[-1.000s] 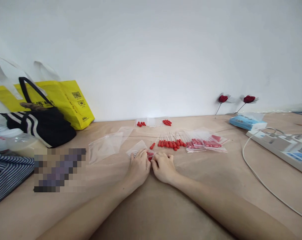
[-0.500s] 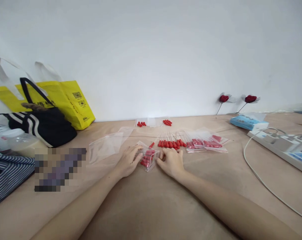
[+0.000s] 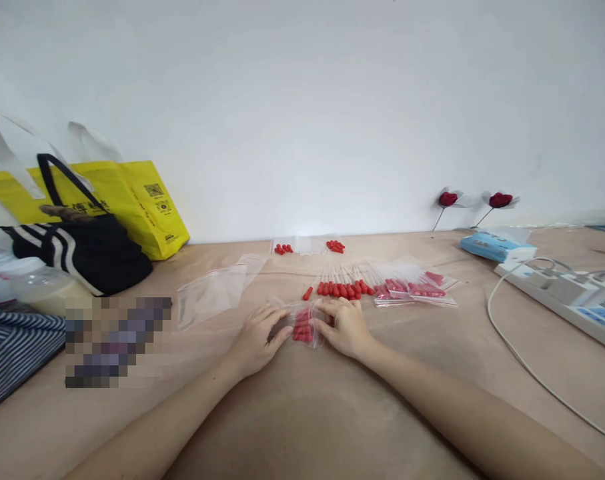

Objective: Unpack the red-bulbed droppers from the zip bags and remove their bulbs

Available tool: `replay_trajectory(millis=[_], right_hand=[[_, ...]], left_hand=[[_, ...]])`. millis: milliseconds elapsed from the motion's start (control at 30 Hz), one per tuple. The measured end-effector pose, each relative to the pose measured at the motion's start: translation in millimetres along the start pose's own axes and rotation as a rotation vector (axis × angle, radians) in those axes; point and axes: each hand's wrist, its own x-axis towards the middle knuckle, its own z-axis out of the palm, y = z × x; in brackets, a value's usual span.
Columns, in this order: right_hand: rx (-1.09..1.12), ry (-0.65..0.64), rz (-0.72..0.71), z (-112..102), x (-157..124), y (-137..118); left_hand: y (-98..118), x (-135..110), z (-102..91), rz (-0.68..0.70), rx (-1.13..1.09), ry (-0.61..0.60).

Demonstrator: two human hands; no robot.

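A small clear zip bag (image 3: 314,341) lies between my hands, with several red-bulbed droppers (image 3: 302,327) inside. My left hand (image 3: 263,337) grips the bag's left side with thumb and fingers. The opposite side is pinched by my right hand (image 3: 345,327). Just beyond them stretches a row of loose red-bulbed droppers (image 3: 339,289), their thin clear stems pointing away from me. One single dropper (image 3: 307,293) lies at the row's left end, slightly apart. Filled zip bags (image 3: 415,287) overlap to the right of the row.
Flat clear zip bags (image 3: 212,293) lie at the left. Against the wall are more red bulbs (image 3: 335,246) on clear plastic. A yellow bag (image 3: 155,213) and a black bag (image 3: 117,253) stand far left. A power strip (image 3: 562,300), white cable (image 3: 502,347) and blue tissue pack (image 3: 497,247) are right.
The bag has shifted a little right and lies straighter, and my right hand now holds its edge. A dropper that overlapped the bag's top now lies separately beside the row.
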Motion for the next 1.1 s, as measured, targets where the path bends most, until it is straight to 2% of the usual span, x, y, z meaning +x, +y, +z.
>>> replay_trajectory(millis=[267,467,633,767,933,1100], right_hand=[[-0.063,-0.080,-0.023,-3,5,1],[0.100,-0.103,0.042,-4,9,5],[-0.005,-0.147,-0.018,-8,9,4],[0.035,-0.127,0.008,-9,10,2],[0.061,-0.077,0.017,-9,10,-1],[-0.002,-0.146,-0.015,-13,9,-4]], left_hand=[[-2,2,-1.9,0.045,-0.058,-0.018],[-2,2,-0.5,0.030,-0.084,-0.050],[-2,1,0.0,-0.009,-0.015,-0.074],[-1,1,-0.8,-0.041,0.041,-0.098],[-1,3,-1.5,-0.056,-0.003,-0.082],[-1,6,-3.0,-0.072,-0.022,-0.117]])
